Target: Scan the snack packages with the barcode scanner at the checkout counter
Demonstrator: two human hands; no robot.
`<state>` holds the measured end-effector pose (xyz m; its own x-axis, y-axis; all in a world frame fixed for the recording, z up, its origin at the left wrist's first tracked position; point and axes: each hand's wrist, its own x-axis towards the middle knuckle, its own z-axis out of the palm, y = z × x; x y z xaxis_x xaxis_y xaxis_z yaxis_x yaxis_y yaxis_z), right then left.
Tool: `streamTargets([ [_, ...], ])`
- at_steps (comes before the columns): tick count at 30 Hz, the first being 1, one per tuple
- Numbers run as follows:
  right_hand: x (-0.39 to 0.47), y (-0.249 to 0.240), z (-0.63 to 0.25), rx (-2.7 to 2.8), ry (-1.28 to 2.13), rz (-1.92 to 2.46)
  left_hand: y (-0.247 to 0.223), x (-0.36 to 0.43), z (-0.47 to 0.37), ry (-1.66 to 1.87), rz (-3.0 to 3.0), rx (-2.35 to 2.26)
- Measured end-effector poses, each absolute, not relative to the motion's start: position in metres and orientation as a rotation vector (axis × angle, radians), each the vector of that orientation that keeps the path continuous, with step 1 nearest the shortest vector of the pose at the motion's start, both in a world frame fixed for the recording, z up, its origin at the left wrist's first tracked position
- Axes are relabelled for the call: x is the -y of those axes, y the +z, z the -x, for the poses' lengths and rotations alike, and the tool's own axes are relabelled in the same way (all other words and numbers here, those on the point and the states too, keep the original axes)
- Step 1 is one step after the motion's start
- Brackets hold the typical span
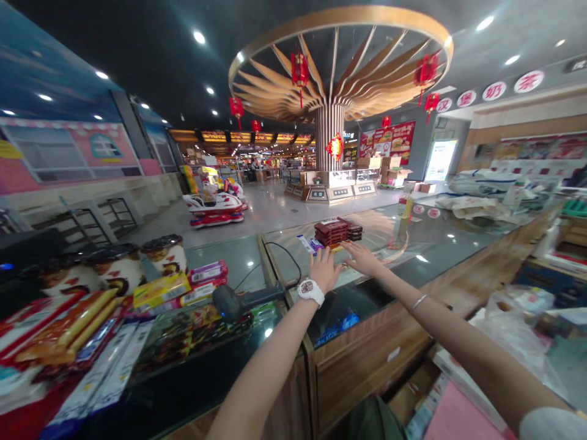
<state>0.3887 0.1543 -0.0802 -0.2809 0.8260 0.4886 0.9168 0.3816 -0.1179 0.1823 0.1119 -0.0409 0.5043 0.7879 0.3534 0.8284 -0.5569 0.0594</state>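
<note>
My left hand (323, 270), with a white watch (310, 292) on the wrist, reaches over the glass counter with its fingers stretched forward. From the other side my right hand (363, 259) comes in, fingers extended and a thin bracelet (419, 302) on that wrist. Just beyond the fingertips lies a stack of dark red packets (331, 231), with darker packets (354, 230) against its right side. Beside the stack are small purple-and-white packets (306, 244). A yellow edge shows near my fingertips. Whether I touch it, I cannot tell.
On the left counter are a black handheld scanner (229, 304) with a cable, lidded cups (164, 253), a yellow box (161, 291) and many snack packets. A bottle (404, 205) stands farther along the counter. Plastic bags (516, 330) and boxes crowd the right side.
</note>
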Motion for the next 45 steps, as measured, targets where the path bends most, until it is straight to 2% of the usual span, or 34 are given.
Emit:
streamTargets([
  [10, -0.104, -0.036, -0.296, 2.163, -0.203, 1.101, -0.008, -0.042, -0.084, -0.590, 2.440, 1.443],
  [19, -0.046, -0.035, -0.186, 2.282, -0.007, 0.814, -0.009, 0.025, 0.027, -0.596, 2.173, 1.686],
  [30, -0.030, -0.017, -0.064, 2.474, 0.080, 0.386, -0.028, 0.078, 0.133, -0.582, 1.776, 1.940],
  [36, -0.037, -0.020, 0.002, 2.561, 0.107, 0.236, -0.044, 0.092, 0.161, -0.633, 1.601, 2.022],
  [45, -0.050, -0.034, 0.067, 2.642, 0.083, 0.355, -0.057, 0.099, 0.155, -0.754, 1.410, 2.141],
])
